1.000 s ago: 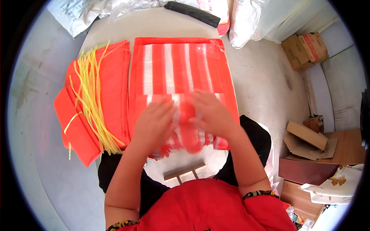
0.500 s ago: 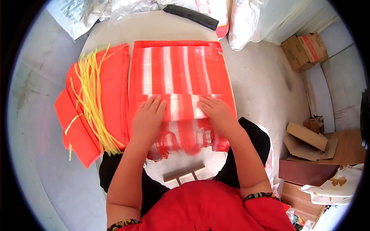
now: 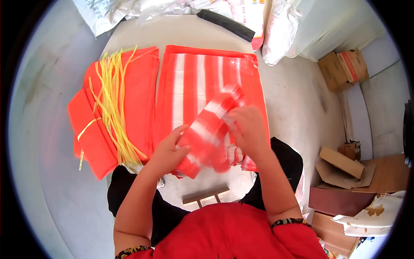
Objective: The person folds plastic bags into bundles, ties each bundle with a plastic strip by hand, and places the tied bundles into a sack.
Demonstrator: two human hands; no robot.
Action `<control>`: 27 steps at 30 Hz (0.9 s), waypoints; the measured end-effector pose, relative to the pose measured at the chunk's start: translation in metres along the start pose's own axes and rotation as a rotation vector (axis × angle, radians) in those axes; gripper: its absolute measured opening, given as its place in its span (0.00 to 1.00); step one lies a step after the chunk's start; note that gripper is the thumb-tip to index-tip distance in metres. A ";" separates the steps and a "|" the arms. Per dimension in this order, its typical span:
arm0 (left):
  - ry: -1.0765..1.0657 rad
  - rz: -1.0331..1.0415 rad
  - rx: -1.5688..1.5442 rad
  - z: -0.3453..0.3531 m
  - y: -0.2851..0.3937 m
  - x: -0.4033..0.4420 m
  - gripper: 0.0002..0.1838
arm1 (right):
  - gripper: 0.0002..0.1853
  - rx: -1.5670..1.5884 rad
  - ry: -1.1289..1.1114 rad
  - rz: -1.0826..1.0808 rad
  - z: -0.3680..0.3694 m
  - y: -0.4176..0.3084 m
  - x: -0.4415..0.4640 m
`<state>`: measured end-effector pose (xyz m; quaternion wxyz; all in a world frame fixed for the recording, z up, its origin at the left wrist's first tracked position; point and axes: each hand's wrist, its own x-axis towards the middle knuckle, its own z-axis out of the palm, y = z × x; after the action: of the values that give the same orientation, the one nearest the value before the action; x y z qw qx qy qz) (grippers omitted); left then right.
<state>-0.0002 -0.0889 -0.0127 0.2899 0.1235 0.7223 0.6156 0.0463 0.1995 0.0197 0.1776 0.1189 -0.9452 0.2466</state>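
Note:
A folded red-and-white striped bag (image 3: 207, 125), blurred by motion, is lifted and tilted between my two hands. My left hand (image 3: 170, 149) grips its lower left part, thumb and fingers on its edge. The fingers of my right hand (image 3: 248, 127) are bent around its right side, near the upper end. Beneath it lies a stack of striped bags (image 3: 189, 77) on red sheets. To the left, yellow strips (image 3: 113, 99) lie across red bags (image 3: 144, 90), beside a folded red bundle (image 3: 92, 134) tied with a yellow strip.
A black roll (image 3: 226, 25) lies at the far edge of the table (image 3: 172, 30). White sacks (image 3: 280, 32) stand behind it. At right are a cardboard box (image 3: 343, 69), an opened carton (image 3: 345, 166) and a brown cabinet (image 3: 345, 200). My legs are under the near edge.
Both hands lay flat on the folded striped bag half a second ago. Now they have closed on it and raised it at a slant. The view has shifted slightly.

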 end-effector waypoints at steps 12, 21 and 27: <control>0.064 0.438 0.716 0.001 0.002 0.014 0.40 | 0.15 0.135 0.005 -0.054 0.052 -0.036 -0.036; -0.056 0.343 0.632 0.007 0.013 0.023 0.43 | 0.11 0.146 -0.111 -0.266 0.062 -0.044 -0.027; -0.068 0.376 0.663 0.010 0.017 0.024 0.40 | 0.07 -0.065 -0.575 -0.324 0.054 -0.046 0.001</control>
<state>-0.0167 -0.0638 -0.0032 0.1400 0.3612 0.8370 0.3864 0.0448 0.1332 -0.0042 -0.0557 0.3267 -0.9328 0.1412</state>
